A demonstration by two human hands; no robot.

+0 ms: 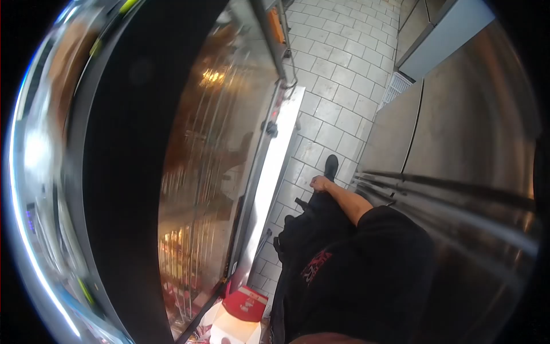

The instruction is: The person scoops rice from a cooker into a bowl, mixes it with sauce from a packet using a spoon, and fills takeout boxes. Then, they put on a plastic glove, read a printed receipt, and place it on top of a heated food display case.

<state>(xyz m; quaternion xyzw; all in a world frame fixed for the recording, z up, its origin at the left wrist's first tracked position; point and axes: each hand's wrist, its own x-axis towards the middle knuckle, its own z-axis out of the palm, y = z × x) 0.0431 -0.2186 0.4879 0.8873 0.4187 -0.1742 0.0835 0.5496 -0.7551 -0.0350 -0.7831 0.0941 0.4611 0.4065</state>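
Observation:
My right hand (319, 183) hangs low beside the dark clothing over my leg, above the tiled floor. Its fingers are curled closed, and what they hold, if anything, is too small to make out. At the bottom edge is an open red and white carton (246, 304) with a pale inside. A fingertip of my left hand (226, 340) shows against the carton's lower edge; the rest of that hand is cut off by the frame. The carton is near the lower end of the glass-fronted cabinet (212, 143).
A bright metal ledge (269, 172) runs along the cabinet. Large steel doors with long handles (452, 212) stand at the right. My dark shoe (331, 166) is on the grey tiles (338, 74). A white slatted crate (395, 89) sits by the steel units.

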